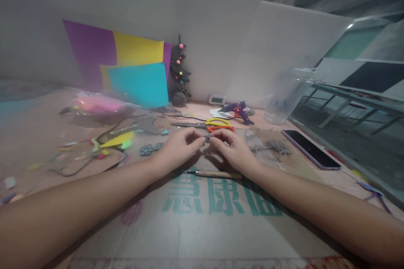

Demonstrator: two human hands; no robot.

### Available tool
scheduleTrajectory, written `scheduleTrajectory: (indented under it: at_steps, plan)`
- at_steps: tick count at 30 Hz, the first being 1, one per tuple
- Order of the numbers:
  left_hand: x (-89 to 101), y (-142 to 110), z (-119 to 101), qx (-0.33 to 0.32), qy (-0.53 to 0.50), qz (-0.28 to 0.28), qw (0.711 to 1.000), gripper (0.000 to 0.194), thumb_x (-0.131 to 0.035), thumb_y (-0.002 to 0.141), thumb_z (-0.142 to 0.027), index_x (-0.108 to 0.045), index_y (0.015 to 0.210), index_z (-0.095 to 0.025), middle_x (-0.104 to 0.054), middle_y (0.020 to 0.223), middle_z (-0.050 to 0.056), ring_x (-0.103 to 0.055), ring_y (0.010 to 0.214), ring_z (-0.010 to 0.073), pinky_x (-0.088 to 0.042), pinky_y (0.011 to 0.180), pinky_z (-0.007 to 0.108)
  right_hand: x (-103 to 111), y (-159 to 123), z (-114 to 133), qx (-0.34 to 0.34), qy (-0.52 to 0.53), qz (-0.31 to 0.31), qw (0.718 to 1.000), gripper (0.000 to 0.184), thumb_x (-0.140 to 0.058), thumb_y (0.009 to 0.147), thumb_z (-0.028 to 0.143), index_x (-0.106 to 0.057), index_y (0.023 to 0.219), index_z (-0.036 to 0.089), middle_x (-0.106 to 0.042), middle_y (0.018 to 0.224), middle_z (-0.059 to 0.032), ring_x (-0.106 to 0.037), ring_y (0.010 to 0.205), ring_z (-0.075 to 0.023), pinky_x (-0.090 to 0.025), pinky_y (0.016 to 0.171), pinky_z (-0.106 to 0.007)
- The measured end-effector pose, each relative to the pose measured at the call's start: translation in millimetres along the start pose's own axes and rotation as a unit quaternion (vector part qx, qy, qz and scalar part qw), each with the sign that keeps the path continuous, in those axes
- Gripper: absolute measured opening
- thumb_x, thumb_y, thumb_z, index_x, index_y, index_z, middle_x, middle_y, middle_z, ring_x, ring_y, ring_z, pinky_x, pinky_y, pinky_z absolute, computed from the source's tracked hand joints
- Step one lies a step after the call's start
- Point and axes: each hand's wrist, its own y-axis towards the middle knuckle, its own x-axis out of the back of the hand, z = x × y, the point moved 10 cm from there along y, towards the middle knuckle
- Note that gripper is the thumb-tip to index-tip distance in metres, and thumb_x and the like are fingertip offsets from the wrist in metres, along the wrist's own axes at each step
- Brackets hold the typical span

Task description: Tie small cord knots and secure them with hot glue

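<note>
My left hand and my right hand meet over the middle of the board, thumb and fingers of each closed in a pinch. Between the fingertips is a small grey piece, perhaps coiled cord; the fingers hide most of it. A wooden-handled craft knife or carving tool lies just below the hands. Left of my left hand rests a cluster of small grey-blue coiled pieces. A loose bundle of grey cord lies to the right of my right hand.
Behind the hands lie scissors with yellow and orange handles and a purple glue gun. A phone is at the right. Coloured scraps and a plastic bag lie left. Coloured sheets lean against the wall.
</note>
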Motion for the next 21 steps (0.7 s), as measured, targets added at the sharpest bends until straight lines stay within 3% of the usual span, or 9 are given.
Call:
scheduleTrajectory:
  at_steps: [3, 5, 6, 8, 10, 13, 17, 21]
  plan:
    - [2.5, 1.0, 0.0, 0.000, 0.008, -0.009, 1.000, 0.020, -0.055, 0.085, -0.035, -0.059, 0.079, -0.017, -0.063, 0.078, 0.001, -0.059, 0.075, 0.0156, -0.043, 0.069, 0.026, 23.1, 5.6, 14.2, 0.034, 0.000, -0.055, 0.998, 0.023, -0.057, 0.087, 0.037, -0.057, 0.101, 0.019, -0.064, 0.096, -0.0044, -0.060, 0.085, -0.0159, -0.049, 0.076, -0.030]
    - [3.3, 1.2, 1.3, 0.009, 0.000, -0.012, 1.000, 0.019, -0.055, 0.085, -0.035, -0.059, 0.080, -0.017, -0.064, 0.080, 0.001, -0.059, 0.077, 0.0161, -0.044, 0.071, 0.027, 41.7, 7.3, 31.7, 0.054, -0.042, -0.077, 0.995, 0.018, -0.059, 0.086, 0.034, -0.056, 0.095, 0.019, -0.063, 0.090, -0.0035, -0.060, 0.082, -0.0153, -0.049, 0.074, -0.029]
    - [3.4, 1.4, 1.7, 0.012, -0.007, -0.012, 1.000, 0.019, -0.055, 0.085, -0.035, -0.059, 0.081, -0.017, -0.064, 0.081, 0.001, -0.059, 0.077, 0.0161, -0.044, 0.071, 0.027, 47.0, 7.3, 41.6, 0.059, -0.069, -0.064, 0.994, 0.015, -0.058, 0.086, 0.033, -0.057, 0.090, 0.019, -0.064, 0.085, -0.0028, -0.060, 0.078, -0.0149, -0.048, 0.071, -0.028]
    - [3.2, 2.0, 2.6, 0.014, -0.017, -0.011, 1.000, 0.020, -0.056, 0.085, -0.035, -0.059, 0.080, -0.017, -0.064, 0.080, 0.001, -0.059, 0.076, 0.0160, -0.044, 0.070, 0.027, 39.3, 3.2, 58.9, 0.066, -0.169, 0.051, 0.982, 0.012, -0.057, 0.088, 0.031, -0.062, 0.086, 0.020, -0.067, 0.082, -0.0024, -0.061, 0.075, -0.0149, -0.046, 0.066, -0.027]
    - [2.8, 2.7, 4.1, 0.016, -0.018, -0.010, 1.000, 0.020, -0.056, 0.084, -0.036, -0.059, 0.080, -0.016, -0.064, 0.079, 0.001, -0.059, 0.075, 0.0156, -0.044, 0.069, 0.026, 35.8, -7.1, 76.9, 0.115, -0.284, 0.124, 0.944, 0.013, -0.056, 0.089, 0.030, -0.066, 0.087, 0.023, -0.068, 0.080, -0.0010, -0.060, 0.072, -0.0148, -0.044, 0.065, -0.027]
    - [0.8, 2.4, 5.8, 0.020, -0.021, -0.005, 1.000, 0.021, -0.056, 0.084, -0.038, -0.058, 0.080, -0.017, -0.063, 0.077, 0.001, -0.058, 0.072, 0.0150, -0.042, 0.066, 0.025, 54.0, -8.9, 87.7, 0.148, -0.371, 0.085, 0.913, 0.018, -0.051, 0.091, 0.029, -0.069, 0.091, 0.024, -0.071, 0.086, -0.0025, -0.064, 0.079, -0.0172, -0.046, 0.070, -0.029]
    - [-3.6, 0.3, 5.8, 0.021, -0.010, 0.007, 1.000, 0.021, -0.057, 0.083, -0.038, -0.058, 0.078, -0.017, -0.062, 0.073, 0.000, -0.056, 0.066, 0.0139, -0.040, 0.058, 0.023, 67.5, 12.0, 51.7, 0.082, -0.357, 0.061, 0.929, 0.025, -0.052, 0.090, 0.029, -0.066, 0.110, 0.022, -0.072, 0.102, -0.0063, -0.067, 0.087, -0.0198, -0.051, 0.075, -0.031]
    - [-4.5, 0.3, 8.7, 0.026, 0.021, 0.012, 0.999, 0.023, -0.055, 0.084, -0.040, -0.060, 0.079, -0.017, -0.063, 0.072, 0.000, -0.055, 0.063, 0.0141, -0.039, 0.055, 0.024, 47.4, 36.4, -4.0, 0.028, -0.392, 0.135, 0.910, 0.047, -0.054, 0.086, 0.022, -0.055, 0.133, 0.025, -0.064, 0.127, -0.0073, -0.064, 0.105, -0.0249, -0.051, 0.084, -0.034]
